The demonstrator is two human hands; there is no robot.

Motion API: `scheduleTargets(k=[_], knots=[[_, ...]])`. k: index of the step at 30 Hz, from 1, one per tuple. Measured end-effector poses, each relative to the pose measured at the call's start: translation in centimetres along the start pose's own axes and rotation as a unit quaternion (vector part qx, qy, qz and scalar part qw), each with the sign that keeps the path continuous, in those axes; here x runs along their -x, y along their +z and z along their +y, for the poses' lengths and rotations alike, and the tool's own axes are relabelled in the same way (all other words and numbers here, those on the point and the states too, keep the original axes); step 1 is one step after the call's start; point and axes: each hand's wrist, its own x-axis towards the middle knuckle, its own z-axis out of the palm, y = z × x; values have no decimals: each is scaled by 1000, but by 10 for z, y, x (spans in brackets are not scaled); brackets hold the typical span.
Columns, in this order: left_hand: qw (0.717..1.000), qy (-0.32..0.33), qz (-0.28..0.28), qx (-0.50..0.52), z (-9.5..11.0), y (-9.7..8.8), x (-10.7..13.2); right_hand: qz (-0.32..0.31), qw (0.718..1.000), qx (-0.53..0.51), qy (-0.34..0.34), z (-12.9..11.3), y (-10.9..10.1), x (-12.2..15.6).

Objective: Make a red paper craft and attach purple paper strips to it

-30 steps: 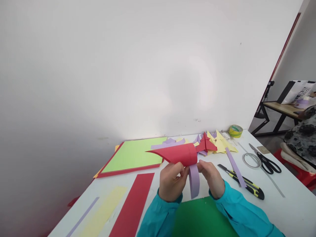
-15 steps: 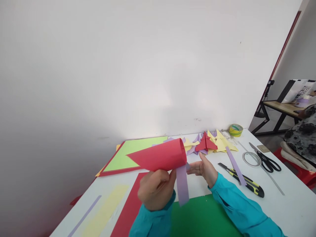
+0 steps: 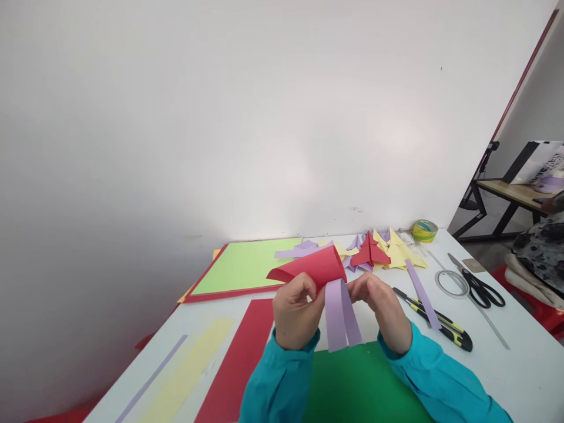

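Fingers of the left hand (image 3: 296, 314) clamp the already curled red roll (image 3: 319, 263); right hand (image 3: 384, 305), grip unclear; lilac strip (image 3: 335, 320) bent, ends unjoined.

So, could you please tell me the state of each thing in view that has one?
Rolled red paper, curled into a tube
Bent purple strip, folded over, both ends hanging
Left hand, closed on the rolled red paper
Right hand, fingers bent, grip unclear
Scissors, blades apparently closed
Loose purple strip, lying across the utility knife
Light green sheet, flat
Red paper shape, folded
Dark green sheet, partly covered by sleeves
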Motion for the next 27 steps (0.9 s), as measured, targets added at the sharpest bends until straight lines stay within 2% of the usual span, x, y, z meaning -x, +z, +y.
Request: scheduleTargets(k=[2,6,8,11,14,22,25,27], knots=[[1000,8,-4,-15,2,2,1,1,999,49,-10,-5,0,2],[998,36,-10,-46,1,2,3,-48,995,84,20,-10,0,4],[994,81,-17,-76,-1,2,4,-44,996,65,39,-9,1,3],[975,174,-39,-131,-1,1,5,-8,997,37,67,-2,0,0],[958,236,-30,-159,0,1,6,-13,994,-3,112,3,-1,-6],[956,238,35,-170,11,0,12,-35,983,-49,174,8,-4,-14],[950,243,52,-188,14,-1,14,-20,980,-46,194,14,-7,-18],[953,226,84,-182,13,-2,16,3,977,-30,210,20,-10,-22]])
